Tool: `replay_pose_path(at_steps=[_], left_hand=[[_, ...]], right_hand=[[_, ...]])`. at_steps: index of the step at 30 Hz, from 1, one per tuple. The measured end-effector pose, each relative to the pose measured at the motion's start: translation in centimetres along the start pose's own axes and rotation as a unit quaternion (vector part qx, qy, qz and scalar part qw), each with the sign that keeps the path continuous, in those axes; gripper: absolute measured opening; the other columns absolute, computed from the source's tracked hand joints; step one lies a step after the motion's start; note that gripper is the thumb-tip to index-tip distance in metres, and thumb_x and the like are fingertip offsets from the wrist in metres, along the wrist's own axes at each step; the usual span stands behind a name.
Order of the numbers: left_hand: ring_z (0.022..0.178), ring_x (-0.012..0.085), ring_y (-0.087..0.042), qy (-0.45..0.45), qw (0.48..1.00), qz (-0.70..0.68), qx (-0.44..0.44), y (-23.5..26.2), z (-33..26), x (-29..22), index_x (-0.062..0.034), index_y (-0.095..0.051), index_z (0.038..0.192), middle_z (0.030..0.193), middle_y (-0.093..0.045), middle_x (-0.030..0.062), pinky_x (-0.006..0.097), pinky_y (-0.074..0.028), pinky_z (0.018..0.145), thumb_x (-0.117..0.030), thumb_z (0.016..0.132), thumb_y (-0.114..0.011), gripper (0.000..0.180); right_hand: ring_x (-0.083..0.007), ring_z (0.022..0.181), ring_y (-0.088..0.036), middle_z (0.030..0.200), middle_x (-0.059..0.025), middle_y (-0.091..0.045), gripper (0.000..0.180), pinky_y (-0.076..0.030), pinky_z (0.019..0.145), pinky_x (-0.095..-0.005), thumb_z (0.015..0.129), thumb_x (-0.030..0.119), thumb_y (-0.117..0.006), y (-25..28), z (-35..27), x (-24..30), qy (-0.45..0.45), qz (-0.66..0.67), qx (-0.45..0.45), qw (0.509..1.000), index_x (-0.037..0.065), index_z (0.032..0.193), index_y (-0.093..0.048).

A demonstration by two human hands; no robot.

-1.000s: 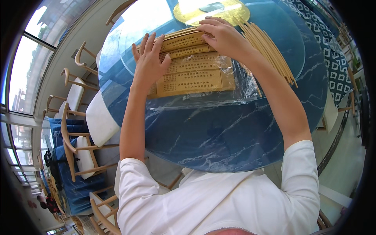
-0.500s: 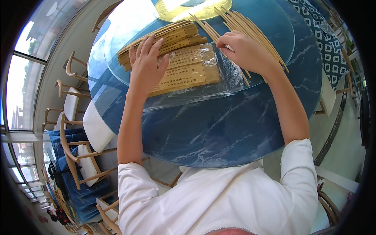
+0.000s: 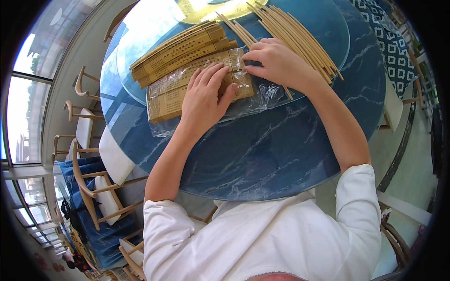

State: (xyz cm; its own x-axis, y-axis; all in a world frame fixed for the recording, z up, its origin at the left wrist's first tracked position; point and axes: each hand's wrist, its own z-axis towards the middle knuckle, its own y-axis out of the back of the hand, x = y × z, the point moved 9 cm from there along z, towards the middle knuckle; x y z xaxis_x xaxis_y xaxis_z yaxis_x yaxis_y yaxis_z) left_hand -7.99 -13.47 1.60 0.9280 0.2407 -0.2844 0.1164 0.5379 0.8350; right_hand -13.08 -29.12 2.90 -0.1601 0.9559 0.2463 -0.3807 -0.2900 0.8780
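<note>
A stack of brown paper chopstick sleeves [image 3: 164,100], printed with dark characters, lies in a clear plastic wrapper [image 3: 161,129] on the table. My left hand [image 3: 206,96] rests on it, open, fingers stretched over the plastic. At the stack's right end, my right hand [image 3: 276,61] is closed, thumb and index finger pinching the wrapper's edge. Just beyond the stack lies a fanned pile of similar loose sleeves [image 3: 180,47]. Wooden chopsticks [image 3: 300,40] are spread past my right hand, and a few more pass beneath it.
The round blue marbled table [image 3: 253,159] carries a clear glass turntable [image 3: 344,28]. At the far edge sits a shiny yellow disc [image 3: 211,10]. Wooden chairs [image 3: 84,126] with white seats stand at the left. A patterned cloth [image 3: 393,51] hangs at the right.
My left hand has moved off the loose sleeves, right and nearer, onto the wrapped stack. My right hand has shifted left from above the chopsticks to the wrapper's edge.
</note>
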Motion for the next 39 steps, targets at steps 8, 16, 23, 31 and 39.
replay_pose_path(at_steps=[8, 16, 23, 31, 39], left_hand=[[0.134, 0.0374, -0.059, -0.004, 1.000, 0.001, 0.004, 0.1, 0.0, 0.1, -0.0033, -0.065, 0.136, 0.143, -0.064, 0.0153, 0.048, -0.039, 0.121, -0.032, 0.103, -0.067, 0.044], [0.134, 0.0370, -0.059, 0.000, 1.000, 0.004, 0.010, 0.0, 0.0, 0.3, -0.0030, -0.066, 0.136, 0.144, -0.064, 0.0153, 0.048, -0.039, 0.122, -0.032, 0.103, -0.067, 0.044], [0.135, 0.0374, -0.058, -0.001, 1.000, 0.011, 0.012, 0.0, 0.0, 0.3, -0.0021, -0.066, 0.135, 0.144, -0.064, 0.0155, 0.047, -0.039, 0.121, -0.032, 0.103, -0.067, 0.044], [0.136, 0.0376, -0.057, 0.000, 1.000, 0.012, 0.018, -0.1, 0.0, 0.3, -0.0022, -0.065, 0.137, 0.145, -0.063, 0.0155, 0.047, -0.039, 0.121, -0.032, 0.104, -0.065, 0.045], [0.137, 0.0370, -0.057, 0.002, 1.000, 0.012, 0.019, -0.2, 0.0, 0.3, -0.0025, -0.065, 0.137, 0.146, -0.063, 0.0150, 0.047, -0.039, 0.122, -0.033, 0.104, -0.065, 0.044]], right_hand=[[-0.0273, 0.107, -0.070, 0.103, -0.0091, -0.079, 0.025, -0.049, 0.105, -0.0415, 0.095, 0.030, -0.074, 0.1, 0.2, 0.1, 0.034, -0.010, -0.006, 0.999, 0.009, 0.105, -0.083], [-0.0261, 0.105, -0.071, 0.098, -0.0072, -0.079, 0.024, -0.049, 0.103, -0.0403, 0.094, 0.029, -0.074, 0.2, 0.3, -0.1, 0.055, -0.009, -0.033, 0.998, 0.010, 0.103, -0.085], [-0.0258, 0.103, -0.070, 0.099, -0.0056, -0.080, 0.024, -0.050, 0.103, -0.0400, 0.095, 0.028, -0.072, -0.3, 0.6, -0.5, 0.060, 0.014, -0.006, 0.998, 0.010, 0.105, -0.085], [-0.0228, 0.105, -0.071, 0.101, -0.0048, -0.080, 0.020, -0.047, 0.108, -0.0393, 0.099, 0.024, -0.068, -0.4, 0.7, 0.4, 0.097, -0.027, 0.003, 0.995, 0.011, 0.103, -0.083], [-0.0215, 0.107, -0.071, 0.105, -0.0045, -0.079, 0.017, -0.042, 0.116, -0.0391, 0.100, 0.022, -0.069, -0.8, 0.4, 0.6, 0.106, -0.056, 0.009, 0.993, 0.012, 0.108, -0.081]])
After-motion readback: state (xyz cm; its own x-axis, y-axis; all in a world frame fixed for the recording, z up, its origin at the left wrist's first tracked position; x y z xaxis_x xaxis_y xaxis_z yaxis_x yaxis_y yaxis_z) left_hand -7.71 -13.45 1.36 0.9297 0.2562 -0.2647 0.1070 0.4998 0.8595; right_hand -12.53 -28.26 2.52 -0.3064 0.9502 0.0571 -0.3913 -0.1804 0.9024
